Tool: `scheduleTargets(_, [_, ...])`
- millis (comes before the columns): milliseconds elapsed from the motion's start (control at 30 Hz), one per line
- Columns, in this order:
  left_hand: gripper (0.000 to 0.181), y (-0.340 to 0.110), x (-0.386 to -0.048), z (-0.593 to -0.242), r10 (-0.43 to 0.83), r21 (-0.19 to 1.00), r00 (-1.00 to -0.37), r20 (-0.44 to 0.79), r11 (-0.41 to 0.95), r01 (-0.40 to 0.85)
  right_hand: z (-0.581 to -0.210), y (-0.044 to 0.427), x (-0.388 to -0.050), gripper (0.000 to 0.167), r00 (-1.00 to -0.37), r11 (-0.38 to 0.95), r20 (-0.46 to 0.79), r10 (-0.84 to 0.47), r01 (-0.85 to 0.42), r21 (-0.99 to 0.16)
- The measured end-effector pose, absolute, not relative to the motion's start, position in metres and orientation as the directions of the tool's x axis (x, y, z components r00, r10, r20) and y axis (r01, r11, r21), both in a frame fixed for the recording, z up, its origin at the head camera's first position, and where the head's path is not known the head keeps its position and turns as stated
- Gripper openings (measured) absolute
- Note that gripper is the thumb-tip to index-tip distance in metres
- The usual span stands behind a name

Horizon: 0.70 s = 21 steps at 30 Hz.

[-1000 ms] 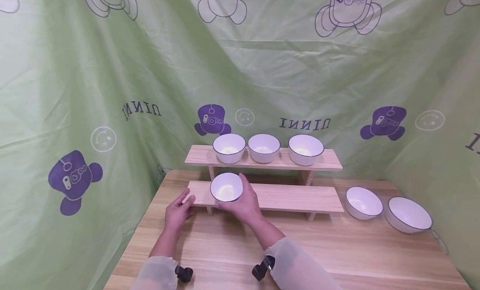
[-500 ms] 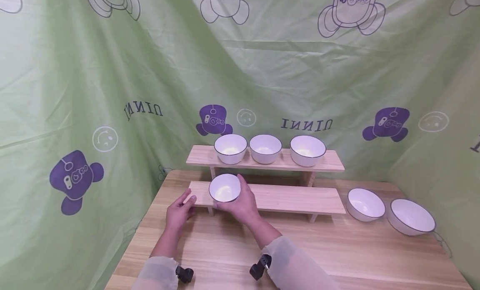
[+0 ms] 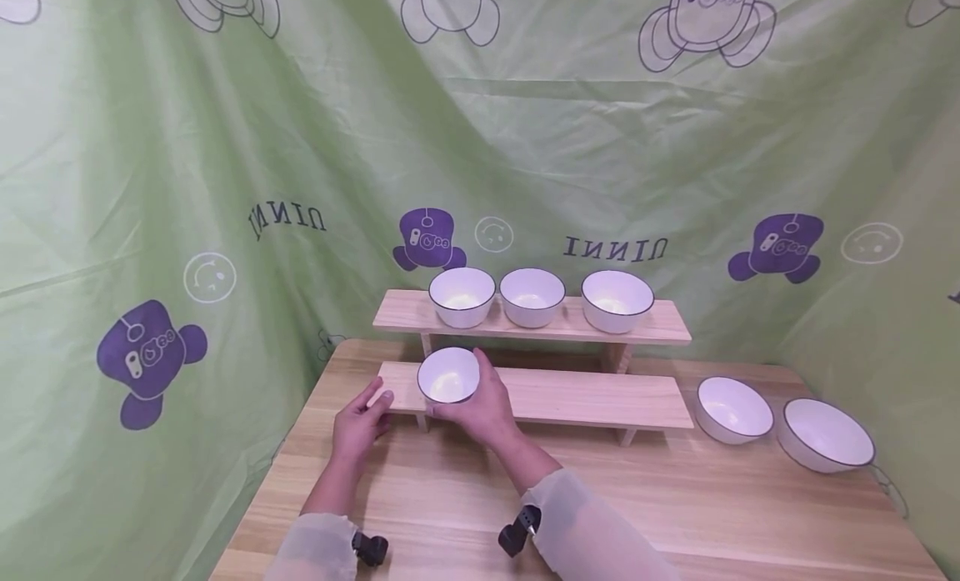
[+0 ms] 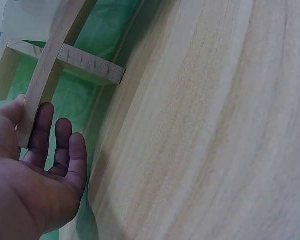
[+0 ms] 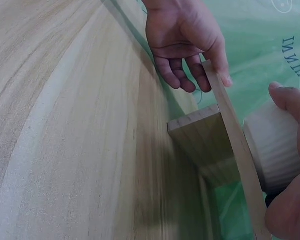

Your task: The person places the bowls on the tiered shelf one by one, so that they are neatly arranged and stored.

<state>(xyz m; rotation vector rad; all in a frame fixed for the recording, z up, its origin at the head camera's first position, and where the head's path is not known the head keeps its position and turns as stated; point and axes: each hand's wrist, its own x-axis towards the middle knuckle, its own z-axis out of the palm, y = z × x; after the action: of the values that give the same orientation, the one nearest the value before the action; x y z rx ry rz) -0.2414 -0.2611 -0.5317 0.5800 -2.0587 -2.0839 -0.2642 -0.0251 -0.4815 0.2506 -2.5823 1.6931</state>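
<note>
My right hand (image 3: 486, 410) grips a white bowl (image 3: 448, 375) with a dark rim near the left end of the lower wooden shelf (image 3: 585, 395). In the right wrist view the bowl's ribbed side (image 5: 272, 145) meets the shelf board, with the thumb and palm around it. My left hand (image 3: 358, 427) pinches the left end of that same shelf. The left wrist view shows the thumb on the upper face of the board (image 4: 42, 82) and a finger against its underside, the other fingers loosely bent.
On the upper shelf (image 3: 397, 310) stand a left bowl (image 3: 462, 298), a middle bowl (image 3: 532, 298) and a right bowl (image 3: 617, 302), all white. Two wider white bowls, one nearer (image 3: 733, 409) and one farther right (image 3: 825, 435), rest on the wooden table (image 3: 465, 514). Green cloth hangs behind.
The bowl in my right hand has shifted slightly left along the lower shelf. My left hand stays at the shelf's end, and the view has turned a little.
</note>
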Motion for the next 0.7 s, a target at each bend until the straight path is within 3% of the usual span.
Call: scheduleTargets(700, [0.069, -0.262, -0.241, -0.529, -0.351, 0.984, -0.919, -0.177, -0.049, -0.171, -0.477, -0.01, -0.26, 0.14, -0.98, 0.427, 0.159, -0.122, -0.196, -0.883])
